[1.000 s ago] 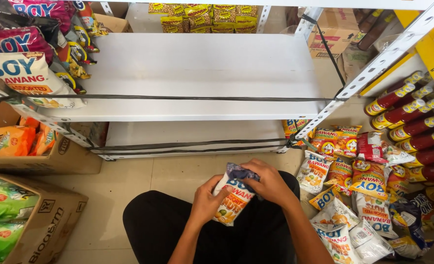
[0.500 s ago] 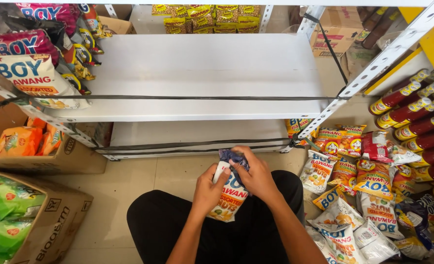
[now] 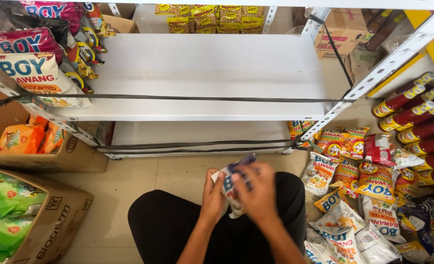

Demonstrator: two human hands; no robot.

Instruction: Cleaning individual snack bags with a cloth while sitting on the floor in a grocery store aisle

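Note:
I hold a white snack bag (image 3: 230, 188) with blue lettering over my lap, in front of a white metal shelf (image 3: 202, 68). My left hand (image 3: 213, 193) grips the bag's left side. My right hand (image 3: 258, 193) lies across the front of the bag with a dark blue cloth (image 3: 241, 164) bunched at the bag's top; the hand is blurred by motion. Much of the bag is hidden behind my right hand.
A pile of snack bags (image 3: 354, 195) lies on the floor at my right, beside rows of red cans (image 3: 417, 127). Cardboard boxes with orange packs (image 3: 23, 139) and green packs (image 3: 1, 210) stand at left. More bags (image 3: 31, 73) sit on the shelf's left end.
My right hand has slid down over the front of the bag with the cloth, covering most of it. The bag has turned slightly and sits a little lower.

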